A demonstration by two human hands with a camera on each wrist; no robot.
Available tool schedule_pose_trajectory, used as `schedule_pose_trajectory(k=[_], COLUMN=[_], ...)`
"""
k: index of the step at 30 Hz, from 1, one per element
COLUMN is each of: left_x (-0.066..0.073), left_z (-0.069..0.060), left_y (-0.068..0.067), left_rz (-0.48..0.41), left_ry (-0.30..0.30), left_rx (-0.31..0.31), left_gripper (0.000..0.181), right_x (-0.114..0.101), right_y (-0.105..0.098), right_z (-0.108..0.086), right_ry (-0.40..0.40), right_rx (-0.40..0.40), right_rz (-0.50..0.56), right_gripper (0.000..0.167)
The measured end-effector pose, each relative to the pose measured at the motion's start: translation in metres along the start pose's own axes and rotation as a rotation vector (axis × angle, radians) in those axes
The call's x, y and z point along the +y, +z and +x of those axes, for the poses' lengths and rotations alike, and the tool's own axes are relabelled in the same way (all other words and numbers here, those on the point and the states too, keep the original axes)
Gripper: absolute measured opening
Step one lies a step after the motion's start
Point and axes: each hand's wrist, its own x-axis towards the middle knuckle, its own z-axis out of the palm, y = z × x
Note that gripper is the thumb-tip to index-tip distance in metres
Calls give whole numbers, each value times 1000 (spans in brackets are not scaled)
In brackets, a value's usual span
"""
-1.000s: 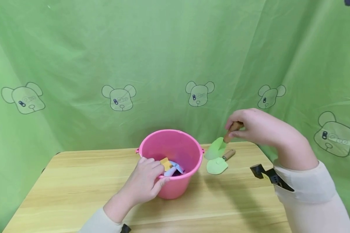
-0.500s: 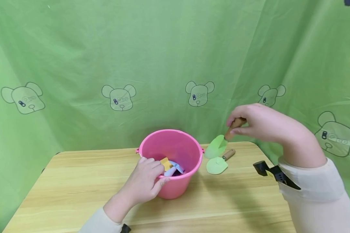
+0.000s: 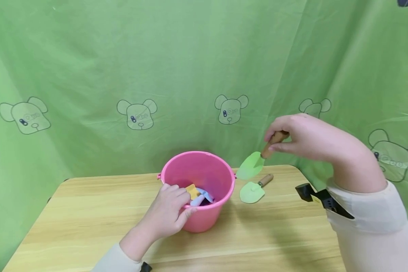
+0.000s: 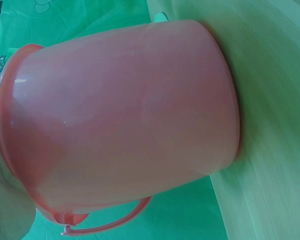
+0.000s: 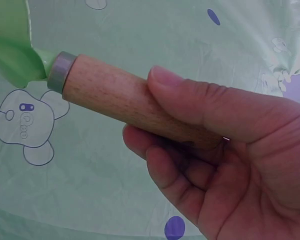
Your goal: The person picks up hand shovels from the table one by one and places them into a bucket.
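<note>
A pink bucket (image 3: 205, 217) stands upright on the wooden table, and my left hand (image 3: 166, 211) grips the near left part of its rim. To the right, my right hand (image 3: 302, 138) holds a hand trowel (image 3: 251, 166) by its wooden handle. The trowel's light green blade points down and left, beside the bucket's rim. In the right wrist view, my thumb and curled fingers hold the wooden handle (image 5: 110, 92), which has a metal collar. A second, rounder green trowel (image 3: 251, 192) lies on the table below the held one. Inside the bucket are a yellow piece (image 3: 192, 191) and light blue pieces (image 3: 198, 200), partly hidden.
The wooden table (image 3: 98, 223) extends left of the bucket and in front of it. A green curtain (image 3: 176, 68) with bear faces hangs behind and at both sides. The bucket's handle (image 4: 115, 225) hangs down, seen in the left wrist view.
My right hand has lifted the trowel up and slightly right, so a gap now shows between its blade and the trowel lying below. My left hand and the bucket stay in place.
</note>
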Motion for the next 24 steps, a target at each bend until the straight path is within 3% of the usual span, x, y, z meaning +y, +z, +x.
schedule_pose_trajectory(k=[13,24], left_x=[1,2], left_z=[-1,0], left_y=[-1,-1], left_rz=[-6,-11], left_ry=[-1,-9], left_rx=[8,1], left_gripper=[30,33], right_x=[-8,-12], right_y=[0,16], right_z=[9,18], right_ry=[-37,-60], right_rx=[17,12], right_rz=[41,63], right_gripper=[12,11])
